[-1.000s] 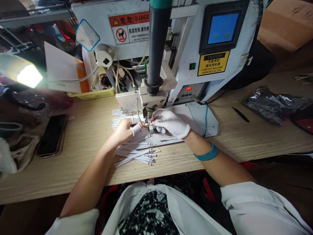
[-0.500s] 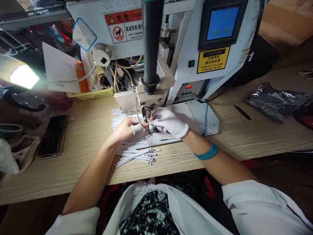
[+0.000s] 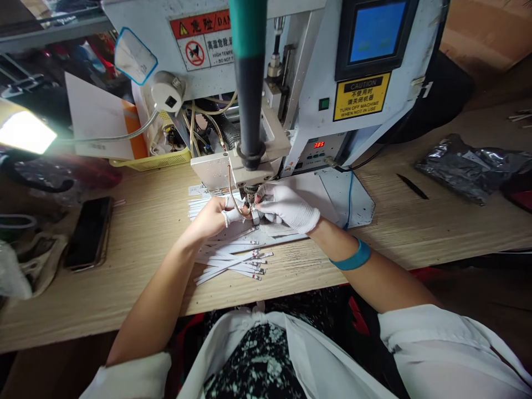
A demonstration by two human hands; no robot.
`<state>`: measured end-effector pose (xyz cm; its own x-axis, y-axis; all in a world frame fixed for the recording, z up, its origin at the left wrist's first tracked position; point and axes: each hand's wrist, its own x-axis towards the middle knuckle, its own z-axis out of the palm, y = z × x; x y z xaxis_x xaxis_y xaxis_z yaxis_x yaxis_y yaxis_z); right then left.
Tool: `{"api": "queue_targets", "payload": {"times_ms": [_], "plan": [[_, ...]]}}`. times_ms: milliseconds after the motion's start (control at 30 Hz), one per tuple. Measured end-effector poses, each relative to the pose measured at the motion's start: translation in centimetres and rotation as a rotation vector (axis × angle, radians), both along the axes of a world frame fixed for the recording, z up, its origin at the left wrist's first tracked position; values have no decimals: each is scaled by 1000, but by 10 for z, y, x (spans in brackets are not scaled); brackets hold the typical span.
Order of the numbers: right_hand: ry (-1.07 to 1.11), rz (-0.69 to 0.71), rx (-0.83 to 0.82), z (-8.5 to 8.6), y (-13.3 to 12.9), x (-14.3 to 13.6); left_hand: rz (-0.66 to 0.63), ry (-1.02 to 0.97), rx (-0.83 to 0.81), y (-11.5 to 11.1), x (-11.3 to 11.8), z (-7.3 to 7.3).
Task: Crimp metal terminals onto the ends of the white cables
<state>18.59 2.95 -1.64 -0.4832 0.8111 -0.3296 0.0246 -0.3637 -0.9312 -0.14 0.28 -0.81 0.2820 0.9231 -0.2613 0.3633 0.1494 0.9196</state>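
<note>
Under the head of a white bench press machine (image 3: 249, 177), my two hands meet closely at its tip. My left hand (image 3: 216, 217), with white covers on some fingertips, has its fingers pinched together left of the tip. My right hand (image 3: 288, 208), in a white glove, pinches from the right side. What lies between the fingertips is too small and too hidden to make out. A small metal block (image 3: 255, 217) stands just below the tip. Several narrow white strips (image 3: 228, 259) with small dark and red-marked ends lie fanned out beneath and in front of my left hand.
A phone (image 3: 88, 231) lies at the left, beneath a lit lamp (image 3: 29, 130). Behind stands a yellow basket (image 3: 153, 159). To the right are a dark pointed tool (image 3: 412, 187) and a silvery plastic bag (image 3: 474, 166). A high-temperature warning label (image 3: 199, 41) is on the machine.
The machine's head and its black-and-green cylinder have come down, showing more of the green part. The red display digits have changed. Both hands stay nearly still; the view has shifted slightly.
</note>
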Motion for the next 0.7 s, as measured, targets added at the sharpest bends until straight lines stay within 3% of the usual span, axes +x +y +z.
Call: {"api": "queue_targets", "payload": {"times_ms": [400,700], "plan": [[23,0,57,-6,1,1,-21,13,-28,3,0,7],[-41,8,96,-1,-2,1,-1,5,26,1,-1,3]]}}
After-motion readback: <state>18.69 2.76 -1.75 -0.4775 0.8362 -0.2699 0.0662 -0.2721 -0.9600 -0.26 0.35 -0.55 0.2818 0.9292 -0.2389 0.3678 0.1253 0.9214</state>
